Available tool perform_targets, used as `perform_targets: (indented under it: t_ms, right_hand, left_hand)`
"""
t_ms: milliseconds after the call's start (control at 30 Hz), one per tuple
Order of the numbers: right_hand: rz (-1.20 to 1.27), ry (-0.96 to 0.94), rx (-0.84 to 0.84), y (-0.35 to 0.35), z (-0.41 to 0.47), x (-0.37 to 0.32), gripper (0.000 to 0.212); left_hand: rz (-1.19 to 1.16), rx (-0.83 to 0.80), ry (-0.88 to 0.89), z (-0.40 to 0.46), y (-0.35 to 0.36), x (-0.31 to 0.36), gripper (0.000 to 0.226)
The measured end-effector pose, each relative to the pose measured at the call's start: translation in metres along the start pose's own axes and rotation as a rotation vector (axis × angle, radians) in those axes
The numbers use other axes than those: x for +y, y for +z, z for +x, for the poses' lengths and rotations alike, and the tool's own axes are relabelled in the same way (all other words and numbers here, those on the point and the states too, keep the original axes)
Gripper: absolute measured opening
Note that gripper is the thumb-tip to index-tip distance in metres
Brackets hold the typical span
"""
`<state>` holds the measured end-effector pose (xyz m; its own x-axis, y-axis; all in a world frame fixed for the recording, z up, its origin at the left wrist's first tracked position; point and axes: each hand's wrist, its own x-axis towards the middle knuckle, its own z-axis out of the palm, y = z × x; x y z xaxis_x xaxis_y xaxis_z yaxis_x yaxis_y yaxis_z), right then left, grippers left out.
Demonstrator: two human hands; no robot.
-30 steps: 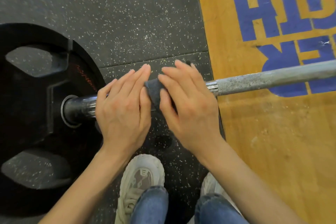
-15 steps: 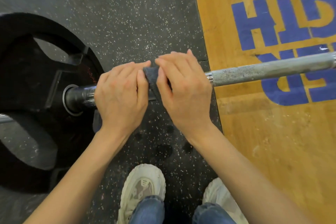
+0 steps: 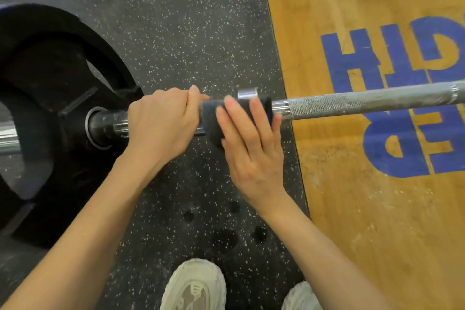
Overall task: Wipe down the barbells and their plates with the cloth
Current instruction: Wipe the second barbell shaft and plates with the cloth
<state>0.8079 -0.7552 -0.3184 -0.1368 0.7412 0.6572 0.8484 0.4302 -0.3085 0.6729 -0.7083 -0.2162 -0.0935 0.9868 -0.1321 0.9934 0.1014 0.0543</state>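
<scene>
A steel barbell (image 3: 364,102) runs left to right across the view, its knurled shaft reaching out over the wooden platform. A black weight plate (image 3: 50,98) sits on the sleeve at the left. A dark grey cloth (image 3: 211,121) is wrapped around the sleeve near the collar. My left hand (image 3: 161,123) grips the sleeve just right of the plate, fingers curled over the top. My right hand (image 3: 249,143) presses the cloth against the bar with straight fingers.
Black speckled rubber flooring (image 3: 181,33) lies under the plate and my hands. A wooden platform (image 3: 352,209) with blue lettering fills the right side. My two pale shoes (image 3: 193,287) stand at the bottom edge, near several small dents in the rubber.
My left hand has curled from flat into a grip around the sleeve. My right hand slid down the near side of the cloth. The plate has turned with the bar.
</scene>
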Motion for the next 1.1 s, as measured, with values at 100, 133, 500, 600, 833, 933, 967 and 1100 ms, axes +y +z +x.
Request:
perform_targets:
  t_ms: [100, 133, 500, 600, 833, 933, 967, 1100]
  right_hand:
    - [-0.087, -0.092, -0.023, 0.010, -0.002, 0.011, 0.059]
    - [-0.064, -0.091, -0.007, 0.012, 0.012, 0.011, 0.048]
    - [0.003, -0.035, -0.037, 0.029, 0.039, 0.017, 0.043]
    - [0.101, 0.075, 0.038, 0.035, 0.085, 0.011, 0.032]
    - [0.340, 0.150, 0.098, 0.028, 0.100, 0.018, 0.025]
    - [0.365, 0.133, 0.090, 0.019, 0.096, 0.018, 0.029]
    - [0.383, 0.124, 0.081, 0.015, 0.095, 0.020, 0.029]
    - [0.397, 0.219, 0.089, -0.010, 0.091, 0.036, 0.025]
  left_hand:
    - [0.072, -0.117, 0.053, 0.019, -0.007, -0.003, 0.037]
    - [0.084, -0.166, 0.053, 0.025, -0.010, -0.003, 0.034]
    - [-0.105, 0.113, 0.073, 0.056, -0.004, -0.001, 0.049]
    - [-0.057, 0.109, 0.041, 0.065, -0.002, -0.001, 0.054]
    - [-0.069, 0.159, 0.020, 0.065, 0.005, -0.004, 0.053]
    - [-0.120, 0.211, 0.062, 0.058, 0.008, -0.005, 0.055]
    - [-0.146, 0.233, 0.074, 0.055, 0.009, -0.006, 0.052]
    - [-0.153, 0.248, 0.110, 0.046, 0.014, -0.009, 0.050]
